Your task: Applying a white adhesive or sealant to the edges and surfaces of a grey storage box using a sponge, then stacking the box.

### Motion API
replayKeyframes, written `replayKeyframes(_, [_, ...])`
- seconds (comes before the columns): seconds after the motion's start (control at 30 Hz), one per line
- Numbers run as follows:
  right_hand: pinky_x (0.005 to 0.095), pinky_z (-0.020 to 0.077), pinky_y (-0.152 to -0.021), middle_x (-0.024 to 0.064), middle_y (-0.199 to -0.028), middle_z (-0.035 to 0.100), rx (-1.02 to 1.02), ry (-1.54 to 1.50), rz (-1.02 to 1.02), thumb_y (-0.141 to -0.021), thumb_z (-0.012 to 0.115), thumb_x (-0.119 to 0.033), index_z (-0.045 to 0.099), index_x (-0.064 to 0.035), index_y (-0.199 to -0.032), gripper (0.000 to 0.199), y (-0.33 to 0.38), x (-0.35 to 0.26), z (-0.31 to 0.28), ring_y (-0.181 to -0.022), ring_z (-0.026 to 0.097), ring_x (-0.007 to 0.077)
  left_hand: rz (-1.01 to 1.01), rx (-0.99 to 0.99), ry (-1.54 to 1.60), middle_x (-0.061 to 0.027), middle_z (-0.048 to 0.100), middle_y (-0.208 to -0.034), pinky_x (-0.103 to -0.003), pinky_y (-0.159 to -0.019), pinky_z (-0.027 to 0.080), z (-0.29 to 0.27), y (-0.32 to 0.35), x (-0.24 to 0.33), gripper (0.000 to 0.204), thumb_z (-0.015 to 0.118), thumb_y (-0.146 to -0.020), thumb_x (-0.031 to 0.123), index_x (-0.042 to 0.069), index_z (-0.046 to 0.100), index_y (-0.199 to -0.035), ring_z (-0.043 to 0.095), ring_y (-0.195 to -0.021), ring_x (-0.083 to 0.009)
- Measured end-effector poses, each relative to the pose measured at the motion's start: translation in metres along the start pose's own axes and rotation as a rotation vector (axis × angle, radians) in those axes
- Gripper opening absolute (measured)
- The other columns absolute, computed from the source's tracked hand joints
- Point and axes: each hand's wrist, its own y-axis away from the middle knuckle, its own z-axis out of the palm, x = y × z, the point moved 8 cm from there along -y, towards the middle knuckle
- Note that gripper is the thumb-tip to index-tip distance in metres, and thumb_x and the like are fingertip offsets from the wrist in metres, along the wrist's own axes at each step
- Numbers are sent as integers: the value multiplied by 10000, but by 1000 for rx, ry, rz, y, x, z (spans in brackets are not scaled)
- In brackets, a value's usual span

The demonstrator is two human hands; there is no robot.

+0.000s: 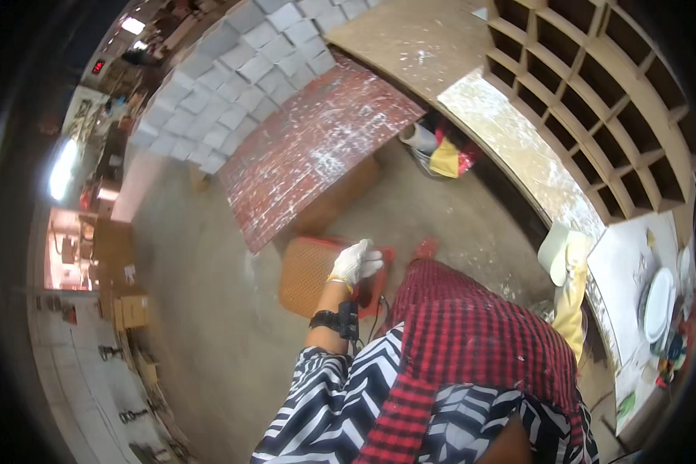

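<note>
Left hand point(357, 261), white-gloved, fingers loosely apart, is over the far edge of a red-framed, tan-topped stool point(301, 278), near the paint-spattered red table's point(317, 143) front edge; contact is unclear. Right hand's state cannot be told, being out of view.

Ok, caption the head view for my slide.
Gloved left hand near a scuffed red tabletop, stacked white boxes beyond, wooden pigeonhole rack at upper right.
</note>
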Motion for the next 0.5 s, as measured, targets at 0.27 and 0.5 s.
replayKeyframes(0.27, [277, 432, -919, 80, -1196, 546, -130, -15, 25, -914, 574, -198, 394, -1, -1377, 535, -20, 9, 31, -1047, 537, 151, 107, 39, 56, -74, 670, -995, -364, -685, 527, -20, 7, 9, 395, 472, -969, 409, 129, 526, -1243, 673, -787, -226])
replayKeyframes(0.5, [274, 433, -913, 75, -1189, 548, -212, -9, 37, -910, 579, -195, 396, 2, -1375, 537, -27, 11, 56, -1038, 539, 148, 145, 90, 133, -74, 679, -960, -348, -650, 529, -40, 22, -5, 348, 461, -974, 386, 121, 562, -1176, 677, -762, -218])
